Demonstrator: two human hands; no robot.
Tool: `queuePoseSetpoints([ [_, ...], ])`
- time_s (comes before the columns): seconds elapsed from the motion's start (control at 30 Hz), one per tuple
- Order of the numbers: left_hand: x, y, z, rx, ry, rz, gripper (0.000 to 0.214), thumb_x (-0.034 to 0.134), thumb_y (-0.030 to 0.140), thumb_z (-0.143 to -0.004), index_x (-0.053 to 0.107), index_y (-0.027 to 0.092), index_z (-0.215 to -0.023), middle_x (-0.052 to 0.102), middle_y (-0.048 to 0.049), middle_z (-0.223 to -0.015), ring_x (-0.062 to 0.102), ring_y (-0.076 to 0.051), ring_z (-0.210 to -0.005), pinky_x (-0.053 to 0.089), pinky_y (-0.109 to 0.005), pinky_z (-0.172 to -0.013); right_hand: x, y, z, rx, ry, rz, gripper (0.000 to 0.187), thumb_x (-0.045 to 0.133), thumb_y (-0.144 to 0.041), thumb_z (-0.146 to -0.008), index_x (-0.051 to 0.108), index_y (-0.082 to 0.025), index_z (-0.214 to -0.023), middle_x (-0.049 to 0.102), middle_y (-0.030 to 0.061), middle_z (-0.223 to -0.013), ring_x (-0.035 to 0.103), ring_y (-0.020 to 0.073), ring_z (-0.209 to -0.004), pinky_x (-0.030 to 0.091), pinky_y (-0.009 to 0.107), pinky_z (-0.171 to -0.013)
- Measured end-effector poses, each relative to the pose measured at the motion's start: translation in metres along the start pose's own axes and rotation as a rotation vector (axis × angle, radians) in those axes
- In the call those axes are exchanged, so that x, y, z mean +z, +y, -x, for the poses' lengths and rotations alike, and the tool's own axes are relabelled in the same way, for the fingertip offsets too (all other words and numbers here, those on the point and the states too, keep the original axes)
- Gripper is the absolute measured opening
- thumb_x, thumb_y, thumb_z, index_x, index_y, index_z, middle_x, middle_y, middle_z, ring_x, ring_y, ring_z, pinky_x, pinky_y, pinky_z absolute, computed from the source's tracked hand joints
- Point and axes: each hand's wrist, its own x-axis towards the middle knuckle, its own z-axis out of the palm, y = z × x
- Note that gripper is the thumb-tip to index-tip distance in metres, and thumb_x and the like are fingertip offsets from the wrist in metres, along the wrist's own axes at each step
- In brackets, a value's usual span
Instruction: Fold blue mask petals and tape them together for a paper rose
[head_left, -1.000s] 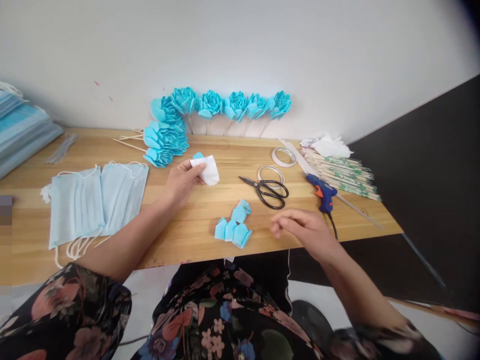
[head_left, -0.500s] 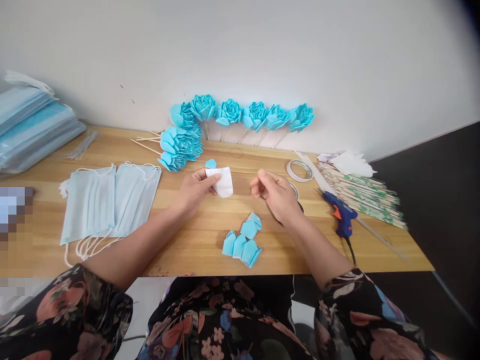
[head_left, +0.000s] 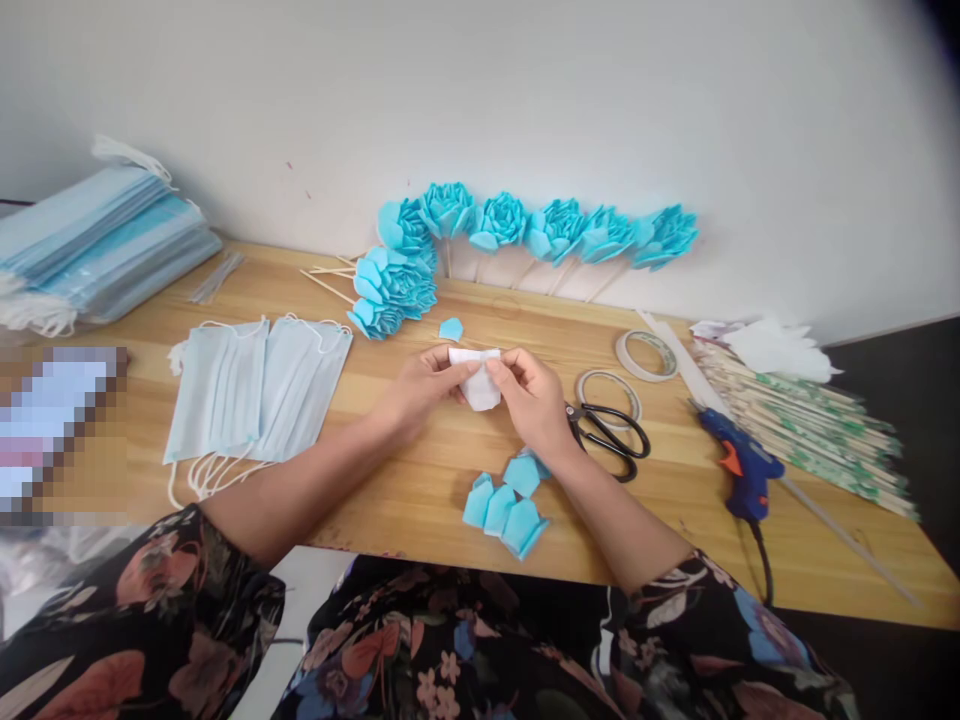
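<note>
Between both hands is a small white piece of fabric (head_left: 482, 389), held upright above the table. My left hand (head_left: 426, 392) pinches its left edge between thumb and fingers. On the opposite edge, my right hand (head_left: 531, 397) has its thumb and fingertips closed on the same piece. Just behind the hands lies a single blue petal (head_left: 451, 329). Several folded blue petals (head_left: 506, 515) rest on the table in front, partly beneath my right forearm. Black-handled scissors (head_left: 611, 435) lie right of my right wrist, their blades hidden by it.
Blue flowers on sticks (head_left: 501, 220) line the wall. Face masks (head_left: 251, 390) lie at left, below a stack of packed masks (head_left: 112, 240). Tape rolls (head_left: 646, 356), a blue glue gun (head_left: 742, 465) and wrapped chopsticks (head_left: 810, 425) occupy the right. A blurred-out device (head_left: 56, 430) sits far left.
My right hand has come in leftward and gripped the white fabric piece, which only my left hand held before. The view has shifted, and the scissors show more fully.
</note>
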Motion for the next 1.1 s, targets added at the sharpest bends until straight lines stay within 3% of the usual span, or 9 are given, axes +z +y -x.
queuePoseSetpoints([
  [0.2,0.001,0.000,0.000,-0.039,0.007,0.005,0.042,0.088,0.043,-0.063,0.073,0.011,-0.084,0.071,-0.0047,-0.079,0.059,-0.012,-0.066,0.045,-0.025,-0.057,-0.004,0.002,0.002,-0.104,0.105,0.218,0.028,0.054,-0.041,-0.096,0.054,-0.022,-0.075,0.054,-0.0039,-0.062,0.048,0.0119,-0.058,0.037,0.026,-0.055],
  [0.37,0.002,0.002,0.002,-0.040,-0.011,-0.035,0.039,0.089,0.045,-0.062,0.072,0.012,-0.073,0.067,-0.0020,-0.068,0.055,-0.010,-0.060,0.044,-0.024,-0.057,-0.008,0.004,0.001,-0.184,0.162,0.357,0.028,0.052,-0.040,-0.098,0.054,-0.023,-0.076,0.054,-0.0041,-0.061,0.048,0.0118,-0.056,0.037,0.026,-0.056],
  [0.5,0.002,0.003,0.003,-0.051,-0.022,-0.018,0.035,0.087,0.044,-0.064,0.075,0.013,-0.076,0.069,-0.0035,-0.072,0.056,-0.011,-0.063,0.043,-0.024,-0.056,-0.012,0.006,0.000,-0.243,0.181,0.426,0.024,0.053,-0.038,-0.097,0.058,-0.023,-0.079,0.057,-0.0040,-0.061,0.049,0.0118,-0.054,0.035,0.026,-0.054],
  [0.63,0.002,0.003,0.002,-0.065,-0.035,0.007,0.035,0.086,0.041,-0.066,0.079,0.012,-0.083,0.072,-0.0058,-0.079,0.058,-0.012,-0.066,0.043,-0.024,-0.057,-0.015,0.005,0.000,-0.284,0.201,0.452,0.021,0.055,-0.035,-0.096,0.061,-0.022,-0.080,0.059,-0.0039,-0.061,0.050,0.0116,-0.053,0.035,0.025,-0.053],
  [0.87,0.003,0.003,0.001,0.006,0.021,-0.097,0.027,0.083,0.038,-0.068,0.072,0.014,-0.064,0.064,-0.0016,-0.059,0.052,-0.010,-0.055,0.040,-0.025,-0.055,-0.015,0.000,0.002,-0.321,0.194,0.470,0.023,0.055,-0.035,-0.097,0.062,-0.022,-0.079,0.061,-0.0036,-0.063,0.050,0.0111,-0.055,0.037,0.024,-0.054],
  [1.1,-0.003,0.009,-0.001,0.024,0.126,-0.038,0.025,0.085,0.034,-0.067,0.072,0.013,-0.072,0.067,-0.0012,-0.066,0.053,-0.008,-0.056,0.040,-0.022,-0.053,-0.025,0.000,-0.003,-0.261,0.294,0.445,0.025,0.055,-0.038,-0.095,0.062,-0.021,-0.079,0.053,-0.0053,-0.059,0.045,0.0106,-0.054,0.036,0.024,-0.054],
])
